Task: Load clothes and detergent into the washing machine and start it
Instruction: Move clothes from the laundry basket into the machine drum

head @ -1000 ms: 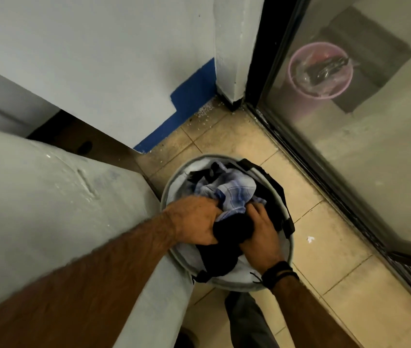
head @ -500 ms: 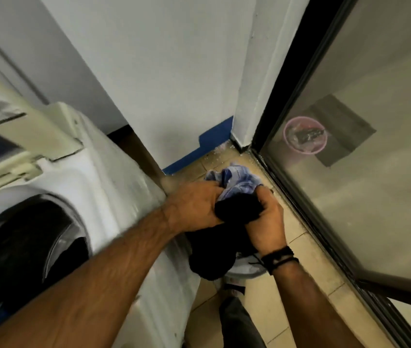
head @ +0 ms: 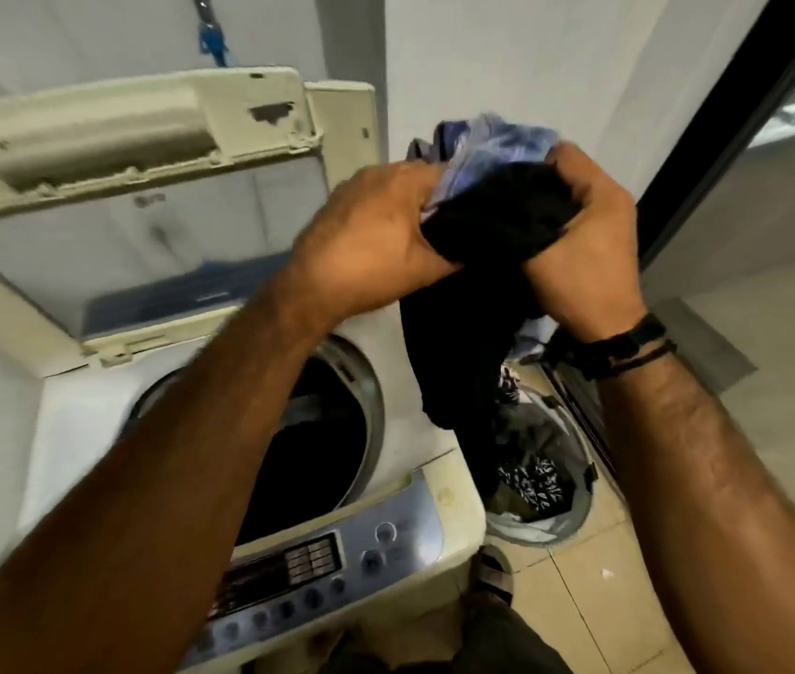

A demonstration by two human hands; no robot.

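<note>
Fingers [head: 575, 170] of both hands curl tight around a bundle of black and blue-checked cloth [head: 497, 211], the left hand [head: 376, 235] and right hand [head: 585, 245] pinching it between them, its dark tail hanging below. Down-left of the grip gapes the round drum opening [head: 327, 430] of the white top-loading washing machine [head: 410, 479], lid [head: 142, 138] propped up behind. Directly beneath sits the grey laundry basket [head: 575, 503], holding more clothes. That loose tail could likely snag the drum rim or slip off outside.
</note>
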